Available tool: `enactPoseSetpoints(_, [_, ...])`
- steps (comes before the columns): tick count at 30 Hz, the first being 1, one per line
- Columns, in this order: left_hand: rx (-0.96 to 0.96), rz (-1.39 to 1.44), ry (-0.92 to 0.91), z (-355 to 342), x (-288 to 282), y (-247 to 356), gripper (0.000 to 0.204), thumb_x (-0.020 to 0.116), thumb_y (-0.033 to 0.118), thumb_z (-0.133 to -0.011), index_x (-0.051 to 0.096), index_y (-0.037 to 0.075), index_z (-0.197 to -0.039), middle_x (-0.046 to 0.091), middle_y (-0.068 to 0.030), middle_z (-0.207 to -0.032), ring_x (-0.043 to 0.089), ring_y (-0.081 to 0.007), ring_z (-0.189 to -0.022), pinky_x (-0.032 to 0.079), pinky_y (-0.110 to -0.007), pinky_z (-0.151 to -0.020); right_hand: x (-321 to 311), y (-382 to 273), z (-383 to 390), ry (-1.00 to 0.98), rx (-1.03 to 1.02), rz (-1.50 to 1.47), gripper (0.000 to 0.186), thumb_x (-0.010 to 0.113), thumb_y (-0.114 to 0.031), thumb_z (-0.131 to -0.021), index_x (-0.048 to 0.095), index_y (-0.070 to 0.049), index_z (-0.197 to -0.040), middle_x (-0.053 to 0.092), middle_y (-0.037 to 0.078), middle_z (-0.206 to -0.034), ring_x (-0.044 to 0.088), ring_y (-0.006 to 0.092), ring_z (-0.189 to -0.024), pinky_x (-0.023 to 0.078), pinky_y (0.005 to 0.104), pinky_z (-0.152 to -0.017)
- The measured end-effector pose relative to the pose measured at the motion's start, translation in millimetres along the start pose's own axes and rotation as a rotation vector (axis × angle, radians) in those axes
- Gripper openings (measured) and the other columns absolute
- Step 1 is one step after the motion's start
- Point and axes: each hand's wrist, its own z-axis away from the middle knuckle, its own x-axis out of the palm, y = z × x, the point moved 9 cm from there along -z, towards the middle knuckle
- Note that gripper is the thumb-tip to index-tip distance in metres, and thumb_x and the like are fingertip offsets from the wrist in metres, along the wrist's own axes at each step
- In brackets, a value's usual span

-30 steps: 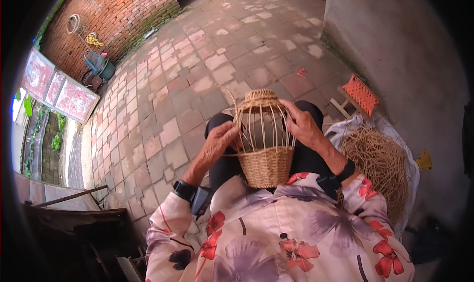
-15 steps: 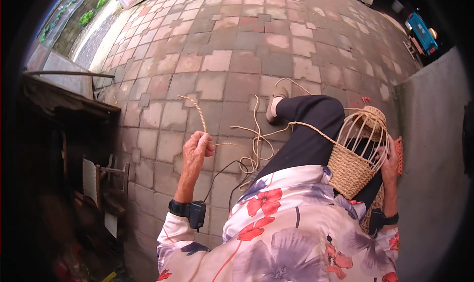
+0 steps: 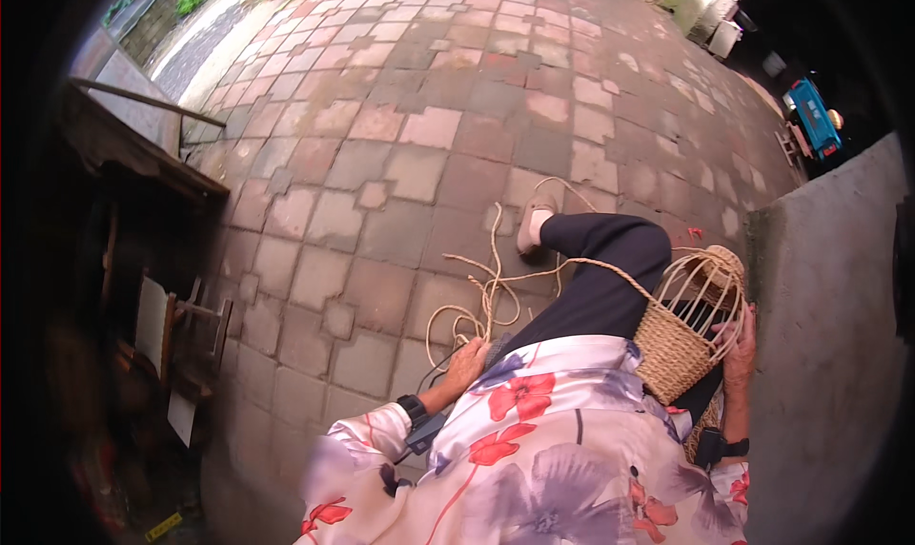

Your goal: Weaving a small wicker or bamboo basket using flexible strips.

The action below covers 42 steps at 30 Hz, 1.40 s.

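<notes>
A half-woven basket (image 3: 672,354) of twisted straw rope rests tilted on my lap at the right. Bare pale ribs (image 3: 717,292) rise from its woven wall to a round woven end. My right hand (image 3: 739,349) grips its right side, with fingers at the ribs. One strand runs from the wall leftward over my dark trouser leg to a loose tangle of straw rope (image 3: 492,292) on the paving. Beside my left thigh, my left hand (image 3: 467,362) is closed on the rope at the tangle's near end. Its fingertips are partly hidden.
Paving blocks (image 3: 391,230) spread ahead of me. A grey concrete wall (image 3: 829,249) stands close on my right. At the left are a small wooden frame (image 3: 205,321) and a dark tabletop edge (image 3: 195,178). A blue vehicle (image 3: 813,116) stands at the far right.
My left hand has come down and right, from holding up a twisted rope end to the rope beside my thigh. My right hand stays on the basket. The view has shifted slightly.
</notes>
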Motion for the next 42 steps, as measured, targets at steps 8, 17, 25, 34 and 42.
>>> enactPoseSetpoints(8, [0.342, 0.096, -0.036, -55, -106, 197, 0.032, 0.049, 0.033, -0.099, 0.060, 0.003, -0.093, 0.062, -0.0054, -0.083, 0.061, -0.0116, -0.072, 0.050, -0.026, -0.064, 48, -35, -16, -0.016, -0.131, 0.097, 0.047, 0.050, -0.003, -0.090, 0.044, -0.010, -0.137, 0.068, 0.009, -0.080, 0.063, 0.0135, -0.064, 0.051, 0.0276, -0.059])
enactPoseSetpoints(17, [0.439, -0.256, -0.650, -26, 20, 352, 0.034, 0.047, 0.034, -0.099, 0.059, 0.002, -0.096, 0.066, -0.0059, -0.086, 0.064, -0.0137, -0.069, 0.052, -0.026, -0.060, 53, -23, -19, 0.074, -0.014, -0.157, 0.044, 0.053, -0.002, -0.088, 0.049, -0.005, -0.132, 0.070, 0.017, -0.093, 0.069, 0.0225, -0.070, 0.053, 0.0301, -0.064])
enactPoseSetpoints(25, [1.001, -0.403, -0.198, -32, -17, 480, 0.026, 0.057, 0.027, -0.095, 0.063, 0.002, -0.097, 0.061, -0.0123, -0.072, 0.062, -0.0189, -0.061, 0.049, -0.033, -0.058, 19, -88, 10, 0.465, -0.528, 0.445, 0.029, 0.061, 0.002, -0.075, 0.064, -0.004, -0.104, 0.065, 0.011, -0.093, 0.060, 0.0310, -0.083, 0.050, 0.0367, -0.073])
enactPoseSetpoints(34, [1.168, -0.544, -0.397, 53, 34, 441, 0.013, 0.061, 0.013, -0.088, 0.064, 0.002, -0.093, 0.061, -0.0151, -0.070, 0.060, -0.0312, -0.058, 0.049, -0.035, -0.055, 53, -127, 10, -0.265, -0.119, -0.887, 0.024, 0.061, -0.015, -0.093, 0.060, 0.001, -0.110, 0.061, 0.001, -0.087, 0.051, 0.0044, -0.065, 0.044, 0.0217, -0.058])
enactPoseSetpoints(42, [0.863, -0.369, -0.204, 47, -13, 416, 0.030, 0.063, 0.008, -0.088, 0.060, 0.004, -0.118, 0.067, -0.0074, -0.088, 0.061, -0.0130, -0.064, 0.050, -0.029, -0.058, 55, -150, 36, -0.201, -0.454, -0.252, 0.013, 0.065, -0.006, -0.086, 0.068, -0.004, -0.098, 0.058, 0.005, -0.080, 0.057, 0.0161, -0.071, 0.045, 0.0272, -0.064])
